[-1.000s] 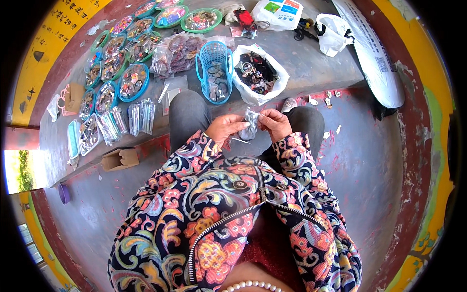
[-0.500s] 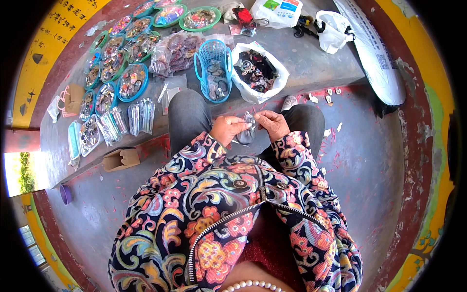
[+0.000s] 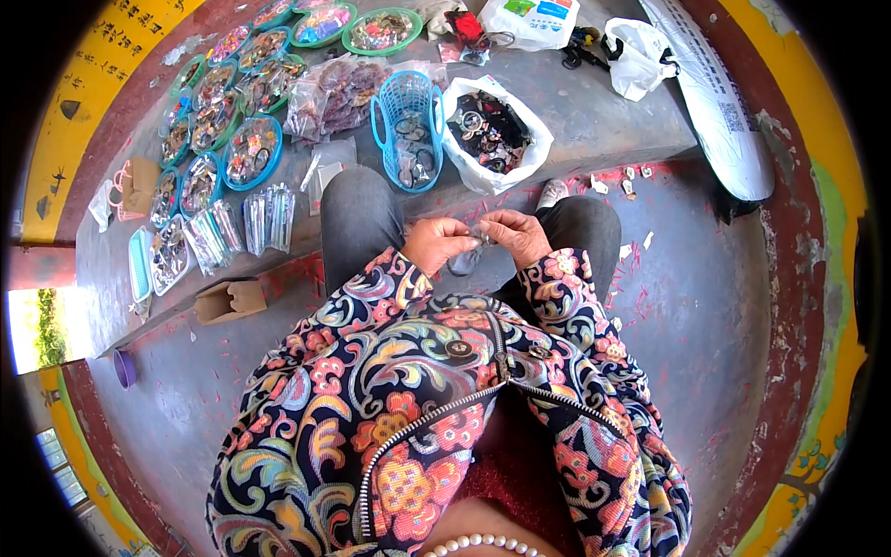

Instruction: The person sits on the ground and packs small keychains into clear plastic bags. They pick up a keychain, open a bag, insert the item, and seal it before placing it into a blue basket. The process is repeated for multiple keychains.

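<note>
Between my knees, both hands pinch a small clear plastic bag (image 3: pixel 464 262) with something dark inside, too small to name. My left hand (image 3: pixel 436 246) grips the bag's upper part with thumb and forefinger. At its top edge, my right hand (image 3: pixel 518 238) pinches from the other side, fingertips close to the left ones. The bag's lower end hangs below my fingers; the fingertips hide its opening. Just ahead stands a blue plastic basket (image 3: pixel 382 130) with similar small packed pieces. Beside it sits a white bag (image 3: pixel 535 153), opened out and filled with dark and light small accessories.
Round trays (image 3: pixel 269 184) of small goods crowd the ledge at the left, beside clear packets (image 3: pixel 270 220). A large plastic bag (image 3: pixel 325 100) of purplish items lies behind. A cardboard box (image 3: pixel 228 303) and a purple cup (image 3: pixel 125 369) stand lower left. Scraps (image 3: pixel 599 186) litter the floor.
My fingertips have come closer together at the top of the small plastic bag, which now shows less above them. The surroundings look the same.
</note>
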A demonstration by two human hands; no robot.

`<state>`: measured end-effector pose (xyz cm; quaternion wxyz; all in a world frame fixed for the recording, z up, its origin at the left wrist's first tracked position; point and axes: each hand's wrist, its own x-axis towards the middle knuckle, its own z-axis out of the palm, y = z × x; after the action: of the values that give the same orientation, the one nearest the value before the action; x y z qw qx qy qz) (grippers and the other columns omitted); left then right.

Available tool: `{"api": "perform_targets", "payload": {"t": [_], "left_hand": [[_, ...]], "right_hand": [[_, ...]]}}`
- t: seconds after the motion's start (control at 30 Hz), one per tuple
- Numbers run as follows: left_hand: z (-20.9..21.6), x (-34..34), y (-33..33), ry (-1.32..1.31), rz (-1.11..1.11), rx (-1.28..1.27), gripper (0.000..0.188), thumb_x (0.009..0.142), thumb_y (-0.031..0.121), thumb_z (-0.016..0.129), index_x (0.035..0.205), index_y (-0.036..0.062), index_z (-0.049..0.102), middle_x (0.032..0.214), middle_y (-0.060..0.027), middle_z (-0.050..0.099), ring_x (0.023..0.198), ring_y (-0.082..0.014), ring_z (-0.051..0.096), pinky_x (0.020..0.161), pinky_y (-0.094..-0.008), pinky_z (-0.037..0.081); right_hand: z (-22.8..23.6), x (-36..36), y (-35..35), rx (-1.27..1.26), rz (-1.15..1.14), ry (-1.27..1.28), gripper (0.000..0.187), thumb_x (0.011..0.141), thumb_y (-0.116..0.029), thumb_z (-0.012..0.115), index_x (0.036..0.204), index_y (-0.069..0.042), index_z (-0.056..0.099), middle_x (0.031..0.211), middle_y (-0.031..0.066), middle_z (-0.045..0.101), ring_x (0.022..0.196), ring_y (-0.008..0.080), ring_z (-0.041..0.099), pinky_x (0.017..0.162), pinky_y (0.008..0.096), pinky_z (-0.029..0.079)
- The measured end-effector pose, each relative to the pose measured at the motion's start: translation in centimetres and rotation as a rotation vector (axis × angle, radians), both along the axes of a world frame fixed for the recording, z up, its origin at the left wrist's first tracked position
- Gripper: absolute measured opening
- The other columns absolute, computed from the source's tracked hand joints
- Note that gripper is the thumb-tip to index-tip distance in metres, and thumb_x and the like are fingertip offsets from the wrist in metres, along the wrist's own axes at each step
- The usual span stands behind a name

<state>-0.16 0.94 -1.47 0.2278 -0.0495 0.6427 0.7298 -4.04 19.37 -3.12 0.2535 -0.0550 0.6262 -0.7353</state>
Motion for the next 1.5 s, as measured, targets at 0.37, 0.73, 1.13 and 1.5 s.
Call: {"api": "perform_targets", "payload": {"t": [0.37, 0.73, 1.13, 1.5], "left_hand": [[-0.4, -0.1, 0.1, -0.21, 0.036, 0.25, 0.03, 0.079, 0.009, 0.061, 0.106, -0.0019, 0.051, 0.09, -0.0042, 0.06, 0.077, -0.0104, 0.059, 0.065, -0.0246, 0.049], [-1.0, -0.1, -0.2, -0.277, 0.109, 0.267, 0.019, 0.077, 0.006, 0.062, 0.093, 0.0018, 0.055, 0.079, -0.0101, 0.063, 0.047, -0.0059, 0.047, 0.043, -0.0181, 0.041], [-0.5, -0.3, -0.4, -0.191, 0.239, 0.231, 0.024, 0.077, 0.017, 0.063, 0.095, 0.0016, 0.059, 0.083, -0.0025, 0.061, 0.066, -0.0077, 0.054, 0.055, -0.0205, 0.041], [0.2, -0.6, -0.2, -0.265, 0.225, 0.504, 0.021, 0.084, 0.026, 0.057, 0.093, 0.007, 0.059, 0.082, -0.003, 0.061, 0.064, -0.0103, 0.053, 0.054, -0.0236, 0.042]], "right_hand": [[0.4, -0.1, 0.0, 0.009, -0.314, -0.119, 0.009, 0.074, -0.005, 0.066, 0.08, 0.0, 0.064, 0.068, -0.0007, 0.06, 0.058, 0.0053, 0.049, 0.055, 0.0183, 0.039], [0.1, 0.0, 0.1, -0.076, -0.317, -0.039, 0.008, 0.078, -0.009, 0.064, 0.081, -0.002, 0.063, 0.068, -0.0018, 0.058, 0.059, 0.0052, 0.047, 0.055, 0.018, 0.037], [-0.4, 0.1, 0.3, 0.078, -0.223, -0.008, 0.012, 0.074, -0.014, 0.069, 0.082, -0.004, 0.067, 0.074, -0.001, 0.059, 0.062, 0.0075, 0.05, 0.057, 0.0224, 0.04], [4.7, 1.8, -1.3, 0.581, -0.052, 1.386, 0.022, 0.064, -0.012, 0.066, 0.086, -0.009, 0.063, 0.09, 0.0071, 0.057, 0.082, 0.0246, 0.055, 0.069, 0.0365, 0.044]]}}
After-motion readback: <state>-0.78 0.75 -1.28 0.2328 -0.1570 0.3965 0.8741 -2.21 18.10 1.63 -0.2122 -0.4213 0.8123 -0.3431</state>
